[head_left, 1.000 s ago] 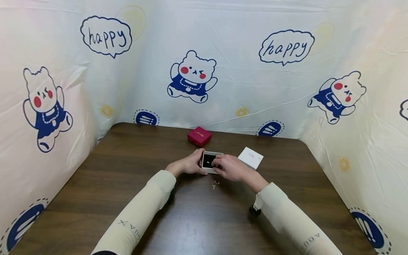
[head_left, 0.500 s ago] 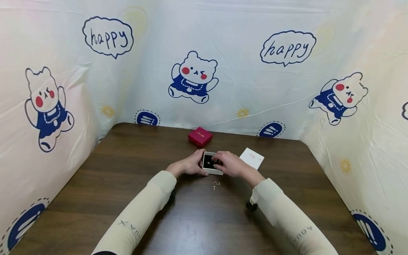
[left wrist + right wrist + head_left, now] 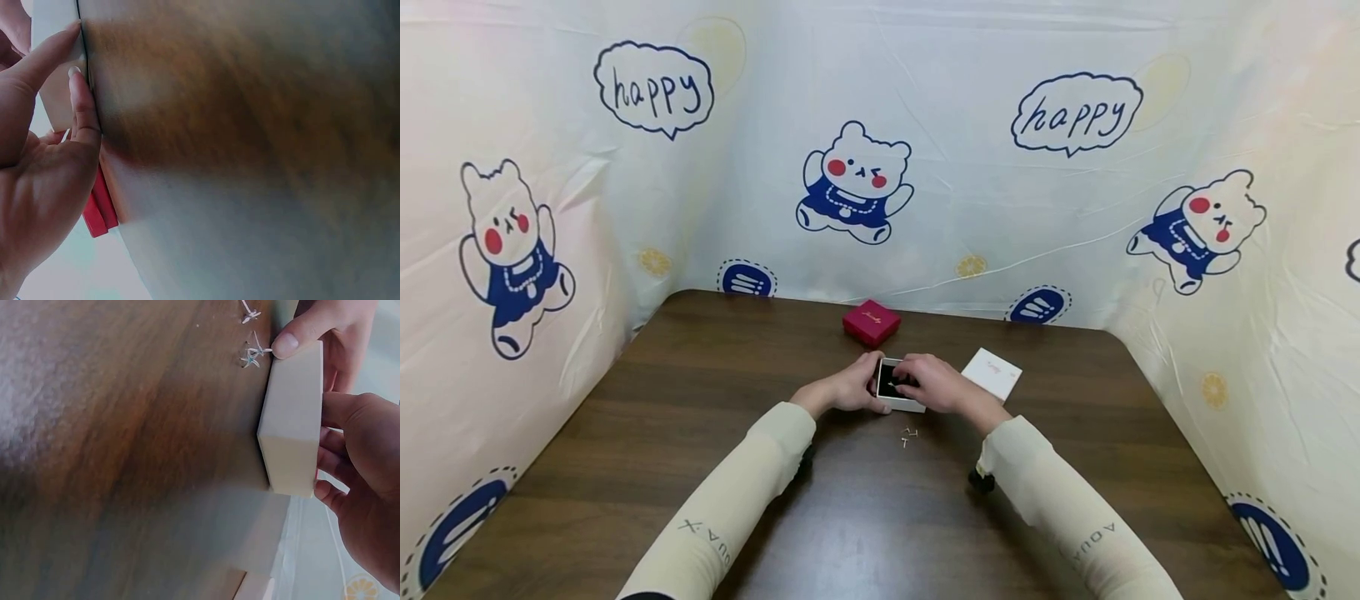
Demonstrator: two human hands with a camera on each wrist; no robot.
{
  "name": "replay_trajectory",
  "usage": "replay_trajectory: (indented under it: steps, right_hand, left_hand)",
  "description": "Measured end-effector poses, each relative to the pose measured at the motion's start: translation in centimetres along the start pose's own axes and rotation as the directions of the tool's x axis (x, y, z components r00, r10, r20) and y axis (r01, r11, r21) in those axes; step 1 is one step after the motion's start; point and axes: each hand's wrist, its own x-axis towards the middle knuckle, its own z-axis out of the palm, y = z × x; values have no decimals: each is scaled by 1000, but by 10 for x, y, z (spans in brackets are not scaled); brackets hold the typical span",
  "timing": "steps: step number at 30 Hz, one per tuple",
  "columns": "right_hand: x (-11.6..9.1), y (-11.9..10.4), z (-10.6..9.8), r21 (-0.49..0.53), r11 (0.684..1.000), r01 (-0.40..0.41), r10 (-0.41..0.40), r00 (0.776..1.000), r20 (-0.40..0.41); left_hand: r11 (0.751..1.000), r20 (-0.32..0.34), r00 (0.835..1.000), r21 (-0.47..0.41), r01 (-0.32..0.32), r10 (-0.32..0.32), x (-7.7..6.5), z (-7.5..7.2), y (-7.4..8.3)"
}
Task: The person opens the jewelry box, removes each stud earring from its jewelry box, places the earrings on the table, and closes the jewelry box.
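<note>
My left hand (image 3: 850,385) holds a small open white box (image 3: 901,404) by its left side, its thumb at the near edge. Inside lies a black insert (image 3: 886,373) with a small silvery star-like piece (image 3: 892,384) on it. Over the box bends my right hand (image 3: 934,383), its fingertips inside by that piece; whether they pinch anything is hidden. In the right wrist view, the right fingers (image 3: 334,456) go behind the box wall (image 3: 290,419). A few star-shaped stud earrings (image 3: 251,359) lie on the table close to the left thumb (image 3: 290,344).
Behind the box stands a closed red jewelry box (image 3: 871,322). A white lid (image 3: 992,373) lies to the right, partly behind the right wrist. The brown wooden table (image 3: 647,417) is enclosed by a printed cloth (image 3: 760,167) at its back and sides.
My right hand has shifted left and slightly away across the box, its fingers now nearer the star-like piece. The left hand and the box stay put.
</note>
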Motion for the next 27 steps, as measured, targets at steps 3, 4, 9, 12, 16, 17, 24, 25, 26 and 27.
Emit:
replay_trajectory:
  steps: [3, 4, 9, 12, 16, 17, 24, 25, 26, 27]
  right_hand:
    - [2, 0, 3, -6, 1000, 13, -13, 1000, -14]
    - [2, 0, 4, -7, 1000, 16, -17, 1000, -17]
    - [6, 0, 7, -20, 999, 33, -33, 999, -16]
    - [9, -1, 6, -23, 999, 39, -40, 999, -12]
    - [12, -2, 4, -27, 999, 26, -26, 1000, -2]
    - [12, -2, 3, -29, 999, 19, -19, 1000, 4]
    - [15, -4, 4, -33, 999, 2, -2, 1000, 7]
    - [15, -4, 5, -34, 999, -1, 1, 1000, 2]
    - [15, -4, 6, -35, 999, -5, 5, 1000, -3]
    - [15, -4, 7, -37, 999, -10, 10, 1000, -10]
  left_hand:
    - [1000, -2, 1000, -10, 2, -2, -1, 1, 0]
    - [1000, -2, 1000, -13, 1, -2, -1, 1, 1]
    - [1000, -3, 1000, -20, 13, -13, -3, 0, 3]
    - [1000, -6, 1000, -20, 18, -18, -3, -1, 4]
    - [1000, -4, 1000, -19, 14, -14, -2, -1, 4]
    - [1000, -5, 1000, -21, 13, -13, -2, 0, 4]
    - [1000, -2, 1000, -1, 15, -15, 6, 4, -6]
    - [1000, 0, 1000, 1, 15, -15, 7, 4, -8]
    - [1000, 4, 1000, 0, 17, -17, 8, 5, -10]
    - [1000, 4, 1000, -8, 17, -17, 9, 5, -11]
